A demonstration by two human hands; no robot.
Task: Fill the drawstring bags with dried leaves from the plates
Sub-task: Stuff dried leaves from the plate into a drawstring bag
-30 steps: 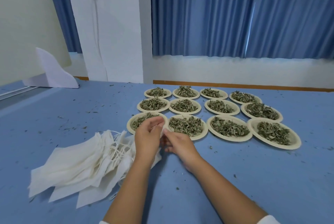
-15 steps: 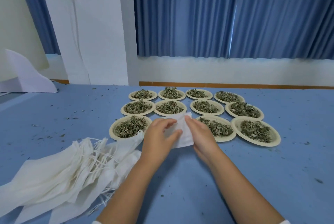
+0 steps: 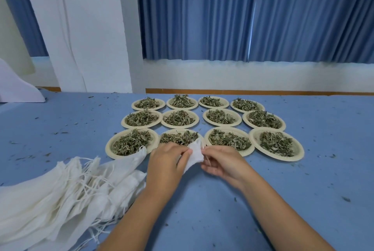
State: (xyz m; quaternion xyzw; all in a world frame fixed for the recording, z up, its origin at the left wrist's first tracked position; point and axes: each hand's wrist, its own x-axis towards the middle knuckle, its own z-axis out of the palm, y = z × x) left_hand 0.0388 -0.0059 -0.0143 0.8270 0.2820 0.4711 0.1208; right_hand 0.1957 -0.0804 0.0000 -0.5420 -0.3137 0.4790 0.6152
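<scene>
**Bag mouth looks closed: spill risk**

At frame centre, the left hand (image 3: 168, 161) and right hand (image 3: 220, 163) each pinch an edge of one bag (image 3: 194, 154), just below a plate (image 3: 178, 129) of leaves (image 3: 178, 138). Poured into a narrow mouth, leaves would likely scatter over the table (image 3: 222, 220). The thin cloth could also slip from the fingers.

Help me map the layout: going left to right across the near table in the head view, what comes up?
Pile of empty bags → left hand → small white bag → right hand → front-right plate of leaves.
</scene>
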